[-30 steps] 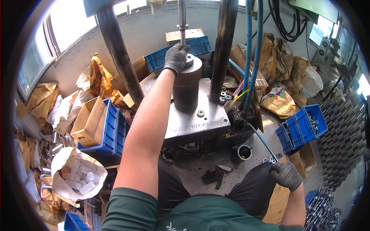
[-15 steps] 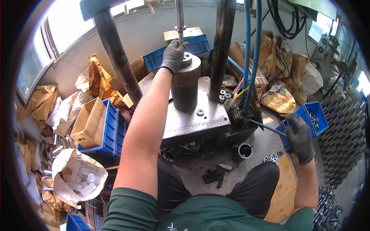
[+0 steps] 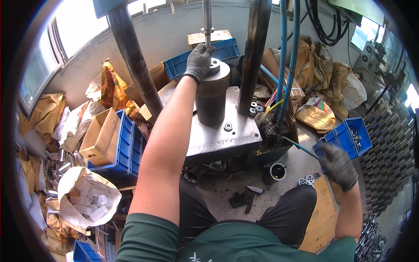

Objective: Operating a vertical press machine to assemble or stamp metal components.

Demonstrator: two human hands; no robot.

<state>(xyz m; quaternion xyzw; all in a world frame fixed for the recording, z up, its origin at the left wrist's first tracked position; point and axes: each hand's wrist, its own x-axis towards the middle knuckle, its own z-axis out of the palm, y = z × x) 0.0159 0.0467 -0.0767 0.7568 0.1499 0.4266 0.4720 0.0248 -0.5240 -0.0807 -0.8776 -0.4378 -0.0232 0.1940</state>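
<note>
My left hand (image 3: 200, 63), in a dark grey glove, reaches to the top of a thick dark metal cylinder (image 3: 211, 100). Its fingers close around the lower end of an upright shiny rod (image 3: 207, 19). A round disc with holes (image 3: 214, 64) sits on the cylinder beside the fingers. The cylinder stands on a steel press table (image 3: 205, 142), where a small ring (image 3: 228, 126) lies in front of it. Off to the right, my gloved right hand (image 3: 338, 166) is closed on the end of a thin blue-green lever (image 3: 301, 147); motion blurs the hand slightly.
Two dark press columns (image 3: 253, 56) and blue hoses (image 3: 291, 56) flank the work. Blue bins (image 3: 353, 135) of small metal parts stand at right, beside stacked dark pieces (image 3: 384, 153). A hammer (image 3: 252, 198) and dark cup (image 3: 277, 172) are on the floor. A sack of white tubes (image 3: 89, 201) stands left.
My right hand has moved slightly down with the lever, which now slopes more steeply. The left hand keeps its place at the rod, and the whole view has shifted a little.
</note>
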